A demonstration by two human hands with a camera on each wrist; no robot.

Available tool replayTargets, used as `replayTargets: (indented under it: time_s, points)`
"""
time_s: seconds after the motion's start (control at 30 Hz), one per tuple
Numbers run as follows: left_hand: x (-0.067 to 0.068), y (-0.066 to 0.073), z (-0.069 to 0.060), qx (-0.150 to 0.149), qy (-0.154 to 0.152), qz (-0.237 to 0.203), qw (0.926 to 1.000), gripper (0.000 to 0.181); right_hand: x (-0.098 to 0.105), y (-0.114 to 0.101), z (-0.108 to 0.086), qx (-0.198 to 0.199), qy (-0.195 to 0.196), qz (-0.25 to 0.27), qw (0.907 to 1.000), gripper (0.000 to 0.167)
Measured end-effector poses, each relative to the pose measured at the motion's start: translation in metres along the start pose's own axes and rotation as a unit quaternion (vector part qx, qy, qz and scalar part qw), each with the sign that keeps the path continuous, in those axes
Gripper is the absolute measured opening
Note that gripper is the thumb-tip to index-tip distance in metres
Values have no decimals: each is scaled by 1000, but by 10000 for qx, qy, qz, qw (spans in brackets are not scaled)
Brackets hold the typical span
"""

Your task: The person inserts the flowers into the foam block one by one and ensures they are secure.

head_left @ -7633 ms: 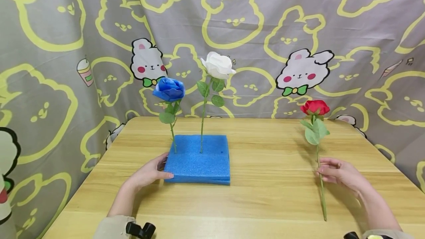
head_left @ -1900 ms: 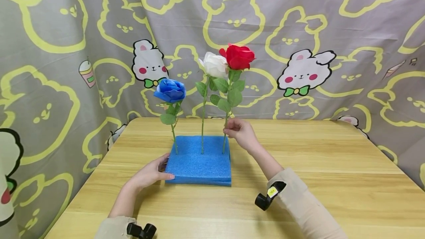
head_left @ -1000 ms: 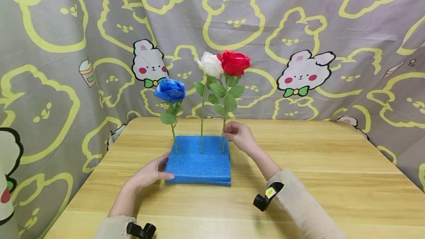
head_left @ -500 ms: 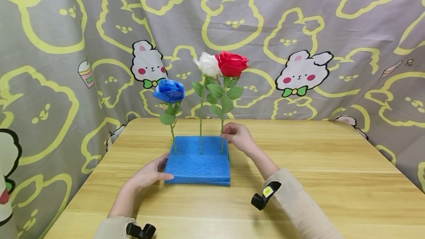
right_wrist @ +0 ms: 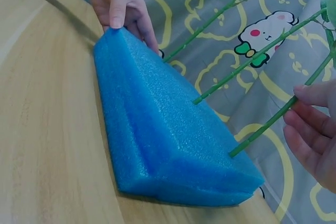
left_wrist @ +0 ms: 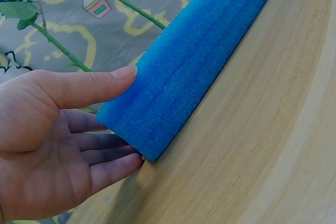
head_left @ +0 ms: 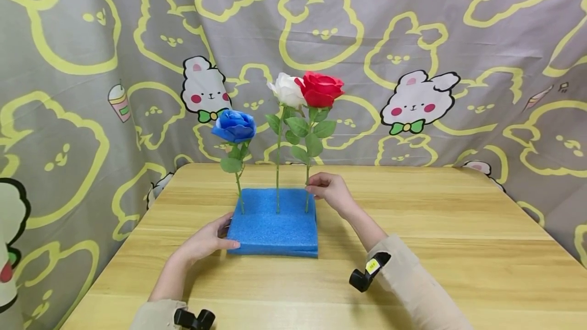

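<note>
A blue foam block point(head_left: 275, 233) lies on the table with three artificial roses standing in it. The blue rose point(head_left: 235, 126) is at its left, the white rose point(head_left: 287, 90) in the middle, the red rose point(head_left: 321, 89) at its right, partly overlapping the white bloom. My left hand point(head_left: 208, 238) holds the block's left front corner; in the left wrist view the thumb point(left_wrist: 124, 72) lies on its edge and the fingers are against its side. With thumb and fingertips, my right hand point(head_left: 332, 192) pinches the red rose's stem point(right_wrist: 268, 125) low down, just above the foam.
The wooden table point(head_left: 440, 228) stretches out around the block. Behind it hangs a grey curtain point(head_left: 412, 39) with yellow bear outlines and white rabbits. Black wrist cameras sit at both sleeves.
My right hand has brought the red rose from the table's right side to the block, where its stem now stands, and has slid slightly lower. My left hand has stayed at the corner.
</note>
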State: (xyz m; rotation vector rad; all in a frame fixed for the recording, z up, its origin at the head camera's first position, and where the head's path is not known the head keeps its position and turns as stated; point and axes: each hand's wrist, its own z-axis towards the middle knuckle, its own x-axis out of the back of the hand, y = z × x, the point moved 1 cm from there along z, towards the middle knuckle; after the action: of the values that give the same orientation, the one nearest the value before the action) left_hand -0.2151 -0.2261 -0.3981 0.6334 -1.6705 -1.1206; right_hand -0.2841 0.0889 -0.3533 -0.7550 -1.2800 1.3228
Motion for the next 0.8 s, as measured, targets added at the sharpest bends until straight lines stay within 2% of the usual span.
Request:
replayTargets:
  time_s: [0.33,0.8]
  points:
    - [0,0,0,1,4,-5,10000,91,2,7,-1,-43,-68,42,10000,17]
    - [1,3,0,11,51,69,10000,90,14,4,-4,47,-249,105,9996,23]
